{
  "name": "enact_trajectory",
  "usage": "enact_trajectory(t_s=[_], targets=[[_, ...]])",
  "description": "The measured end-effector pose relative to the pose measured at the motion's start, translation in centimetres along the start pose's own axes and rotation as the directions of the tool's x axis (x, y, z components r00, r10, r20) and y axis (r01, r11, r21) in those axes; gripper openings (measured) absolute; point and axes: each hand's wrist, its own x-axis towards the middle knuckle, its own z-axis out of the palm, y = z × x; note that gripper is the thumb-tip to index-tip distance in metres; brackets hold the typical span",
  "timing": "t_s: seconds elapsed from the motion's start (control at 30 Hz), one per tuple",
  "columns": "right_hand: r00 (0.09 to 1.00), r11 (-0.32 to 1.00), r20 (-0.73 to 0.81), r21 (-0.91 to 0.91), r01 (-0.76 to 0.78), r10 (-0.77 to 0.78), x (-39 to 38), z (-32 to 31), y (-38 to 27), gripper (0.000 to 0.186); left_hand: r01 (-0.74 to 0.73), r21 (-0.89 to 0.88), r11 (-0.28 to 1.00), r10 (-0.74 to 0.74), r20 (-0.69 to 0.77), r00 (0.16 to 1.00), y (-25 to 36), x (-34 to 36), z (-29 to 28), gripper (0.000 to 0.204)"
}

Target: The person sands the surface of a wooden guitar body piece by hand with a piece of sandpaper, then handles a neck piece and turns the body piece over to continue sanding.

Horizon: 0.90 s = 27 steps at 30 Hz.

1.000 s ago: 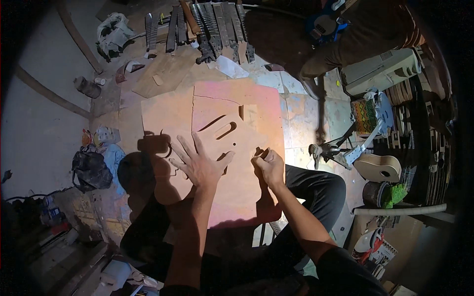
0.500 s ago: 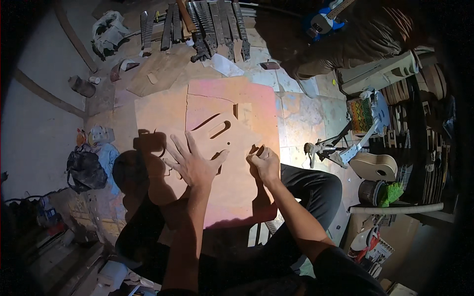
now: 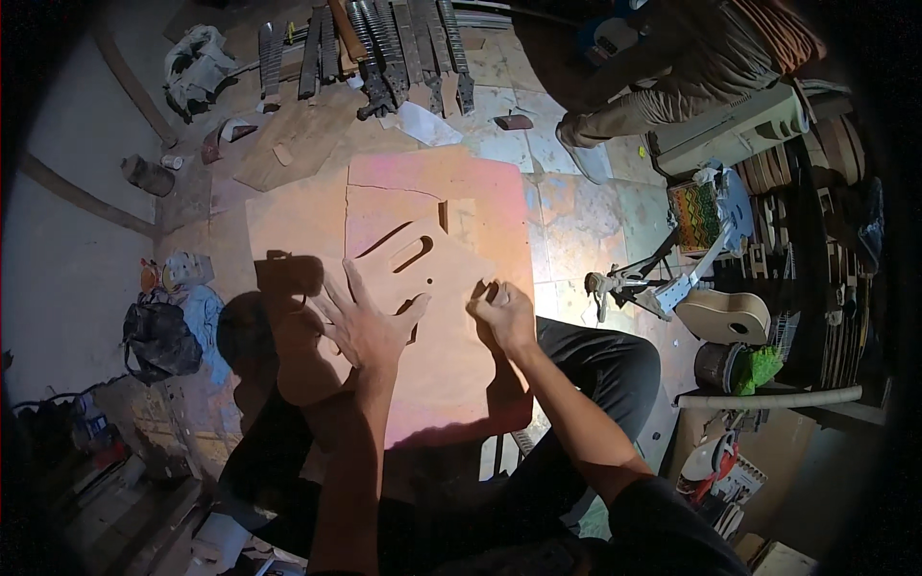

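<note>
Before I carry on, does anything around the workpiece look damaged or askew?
One thing: the pink-orange board beneath the wooden piece has a dark, wavering line across its upper part. It looks odd because it is uneven rather than straight; crack or broken edge, I cannot tell.

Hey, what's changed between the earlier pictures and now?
The whole view has slid left, likely from a head turn; nothing was visibly taken hold of or let go. The spread left hand stays on the pale, flat wooden panel with cutouts, the curled right hand at its right edge, above the pink-and-orange board.
</note>
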Motion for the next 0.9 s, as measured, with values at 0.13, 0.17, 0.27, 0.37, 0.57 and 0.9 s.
enact_trajectory(t_s=[0.13,0.17,0.27,0.37,0.57,0.9], targets=[[1.0,0.983,0.012,0.182,0.017,-0.02,-0.2,1.3,-1.6,0.029,0.024,0.008,1.0,-0.024,-0.058,0.998,-0.4,0.0,-0.4,0.126],[0.998,0.997,0.021,0.039,0.066,-0.067,0.0,0.6,1.3,0.028,0.015,0.027,1.0,-0.013,-0.061,0.998,0.1,0.0,-0.3,0.126],[0.995,0.996,0.054,0.009,0.084,-0.085,1.0,0.6,1.8,0.023,0.013,-0.01,1.0,-0.014,-0.071,0.997,-0.2,0.0,0.1,0.125],[0.995,0.894,-0.039,0.437,0.097,-0.089,0.9,2.2,3.1,0.027,0.027,-0.012,1.0,-0.028,-0.045,0.999,0.1,0.0,-0.2,0.124],[0.993,0.955,-0.033,0.274,0.115,-0.11,0.8,2.1,2.8,0.027,0.044,0.037,0.998,-0.042,-0.049,0.998,0.0,0.0,-0.4,0.125],[0.996,0.994,-0.017,-0.068,0.085,-0.086,-0.3,1.5,0.9,0.022,0.044,0.003,0.999,-0.044,0.004,0.999,-0.4,0.1,0.1,0.127]])
